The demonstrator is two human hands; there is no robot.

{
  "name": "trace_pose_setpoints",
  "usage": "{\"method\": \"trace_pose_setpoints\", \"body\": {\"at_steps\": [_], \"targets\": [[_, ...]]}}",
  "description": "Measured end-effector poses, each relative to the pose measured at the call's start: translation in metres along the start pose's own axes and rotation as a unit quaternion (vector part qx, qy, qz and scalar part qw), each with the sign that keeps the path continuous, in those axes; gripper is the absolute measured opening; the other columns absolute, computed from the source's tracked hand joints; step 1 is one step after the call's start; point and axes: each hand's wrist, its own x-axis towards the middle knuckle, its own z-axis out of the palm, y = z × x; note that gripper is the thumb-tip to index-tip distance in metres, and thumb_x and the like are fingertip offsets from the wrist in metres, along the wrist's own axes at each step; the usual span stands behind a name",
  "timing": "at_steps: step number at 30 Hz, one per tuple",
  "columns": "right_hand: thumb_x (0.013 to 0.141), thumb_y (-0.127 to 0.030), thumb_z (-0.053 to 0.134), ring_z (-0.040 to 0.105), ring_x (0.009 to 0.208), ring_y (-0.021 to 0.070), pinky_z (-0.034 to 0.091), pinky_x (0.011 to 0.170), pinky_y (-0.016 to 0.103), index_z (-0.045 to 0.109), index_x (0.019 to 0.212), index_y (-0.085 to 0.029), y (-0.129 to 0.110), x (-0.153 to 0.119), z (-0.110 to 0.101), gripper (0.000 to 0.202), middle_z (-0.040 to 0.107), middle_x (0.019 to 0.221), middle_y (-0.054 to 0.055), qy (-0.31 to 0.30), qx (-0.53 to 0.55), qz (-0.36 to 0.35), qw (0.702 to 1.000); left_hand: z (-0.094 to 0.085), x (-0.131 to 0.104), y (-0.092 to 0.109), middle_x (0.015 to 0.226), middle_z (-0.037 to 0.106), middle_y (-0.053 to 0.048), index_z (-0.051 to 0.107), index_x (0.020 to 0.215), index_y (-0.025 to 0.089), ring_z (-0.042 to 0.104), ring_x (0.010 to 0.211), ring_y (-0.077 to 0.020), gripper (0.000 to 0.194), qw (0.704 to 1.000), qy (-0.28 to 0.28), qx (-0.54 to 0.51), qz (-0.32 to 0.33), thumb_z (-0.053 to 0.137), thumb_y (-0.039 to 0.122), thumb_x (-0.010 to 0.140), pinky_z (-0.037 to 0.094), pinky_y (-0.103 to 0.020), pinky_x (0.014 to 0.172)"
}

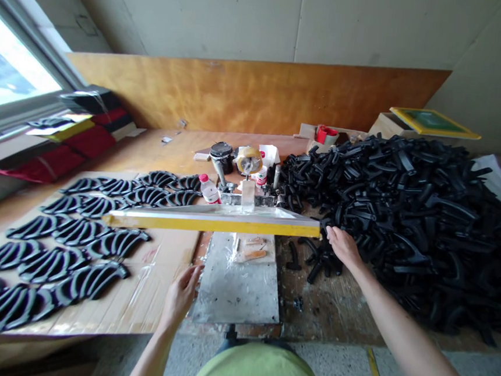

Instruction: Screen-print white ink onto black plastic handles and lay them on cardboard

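My left hand (183, 292) is beside the left edge of a grey metal plate (241, 292), its fingers curled together; whatever they hold, if anything, is hidden. At the right end of a raised yellow-edged screen frame (214, 226), my right hand (342, 246) has its fingers pinched together next to the pile of black plastic handles (389, 212). I cannot tell if it grips a handle or touches the frame. The frame hangs over the plate from a clamp stand (248, 196). On the plate lie small orange-brown pieces (254, 254) on a clear sheet.
Rows of curved black handles (69, 260) lie on cardboard (159, 279) at left. Behind the frame stand a red-capped bottle (209, 190), a dark tub (221, 156) and a tape roll (250, 161). Loose handles (292, 256) lie right of the plate. A wooden board (249, 103) leans behind.
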Motion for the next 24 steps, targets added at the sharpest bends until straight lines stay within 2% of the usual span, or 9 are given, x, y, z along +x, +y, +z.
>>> {"method": "trace_pose_setpoints", "body": {"at_steps": [3, 5, 7, 10, 14, 18, 21, 24], "targets": [[0.095, -0.039, 0.039, 0.061, 0.090, 0.0223, 0.041, 0.075, 0.030, 0.064, 0.086, -0.021, -0.015, 0.000, 0.005, 0.033, 0.069, 0.088, 0.009, 0.036, -0.040, -0.052, 0.997, -0.011, 0.002, 0.004, 0.083, 0.072, -0.008, 0.070, 0.095, 0.016, 0.067, 0.081, -0.0232, 0.066, 0.999, -0.031, -0.029, -0.002, 0.052, 0.074, 0.071, 0.053, -0.027, 0.062], [0.091, -0.035, 0.048, 0.059, 0.095, 0.0226, 0.041, 0.079, 0.030, 0.067, 0.089, -0.022, -0.020, -0.001, 0.013, 0.023, 0.069, 0.092, 0.008, 0.024, -0.049, -0.082, 0.995, -0.019, 0.003, -0.002, 0.085, 0.072, -0.008, 0.070, 0.096, 0.016, 0.067, 0.084, -0.0235, 0.065, 0.999, -0.033, -0.035, 0.007, 0.052, 0.074, 0.072, 0.053, -0.028, 0.066], [0.089, -0.028, 0.051, 0.058, 0.096, 0.0207, 0.042, 0.083, 0.030, 0.068, 0.093, -0.023, -0.018, -0.007, 0.022, 0.018, 0.069, 0.094, 0.006, -0.002, -0.036, -0.080, 0.996, -0.029, 0.005, -0.014, 0.087, 0.073, -0.008, 0.070, 0.098, 0.016, 0.067, 0.086, -0.0238, 0.066, 0.999, -0.033, -0.031, 0.012, 0.052, 0.074, 0.071, 0.053, -0.029, 0.069], [0.087, -0.017, 0.050, 0.058, 0.098, 0.0177, 0.042, 0.087, 0.028, 0.068, 0.099, -0.023, -0.008, -0.023, 0.034, 0.023, 0.068, 0.100, 0.004, -0.020, -0.029, -0.062, 0.997, -0.041, 0.010, -0.037, 0.082, 0.072, -0.007, 0.070, 0.098, 0.017, 0.067, 0.081, -0.0239, 0.068, 1.000, -0.028, -0.006, -0.001, 0.052, 0.075, 0.070, 0.053, -0.030, 0.069], [0.083, -0.005, 0.045, 0.051, 0.112, 0.0185, 0.040, 0.093, 0.027, 0.067, 0.111, -0.026, -0.006, -0.046, 0.052, 0.042, 0.062, 0.120, 0.004, -0.054, -0.077, -0.134, 0.986, -0.046, 0.015, -0.053, 0.073, 0.071, -0.007, 0.070, 0.096, 0.017, 0.068, 0.077, -0.0242, 0.070, 0.999, -0.029, 0.020, -0.020, 0.051, 0.078, 0.067, 0.052, -0.030, 0.066], [0.084, -0.009, 0.046, 0.050, 0.111, 0.0214, 0.039, 0.096, 0.031, 0.070, 0.103, -0.023, -0.011, -0.045, 0.062, 0.034, 0.064, 0.116, 0.007, -0.112, -0.112, -0.150, 0.976, -0.038, 0.016, -0.042, 0.081, 0.072, -0.007, 0.070, 0.097, 0.016, 0.067, 0.075, -0.0228, 0.070, 0.998, -0.054, 0.004, -0.019, 0.052, 0.077, 0.067, 0.052, -0.029, 0.065], [0.085, -0.014, 0.051, 0.053, 0.106, 0.0218, 0.040, 0.095, 0.032, 0.068, 0.103, -0.022, -0.010, -0.033, 0.055, 0.027, 0.067, 0.108, 0.008, -0.080, -0.088, -0.132, 0.984, -0.034, 0.015, -0.030, 0.089, 0.073, -0.008, 0.069, 0.100, 0.015, 0.067, 0.078, -0.0218, 0.068, 0.998, -0.064, -0.018, -0.006, 0.053, 0.074, 0.070, 0.052, -0.028, 0.066], [0.083, -0.021, 0.057, 0.059, 0.098, 0.0216, 0.044, 0.086, 0.031, 0.067, 0.108, -0.022, -0.014, -0.023, 0.041, 0.027, 0.069, 0.102, 0.006, -0.044, -0.024, -0.073, 0.996, -0.036, 0.017, -0.026, 0.088, 0.072, -0.008, 0.069, 0.103, 0.015, 0.066, 0.079, -0.0211, 0.065, 0.998, -0.061, -0.026, 0.003, 0.054, 0.071, 0.073, 0.052, -0.028, 0.068]]}}
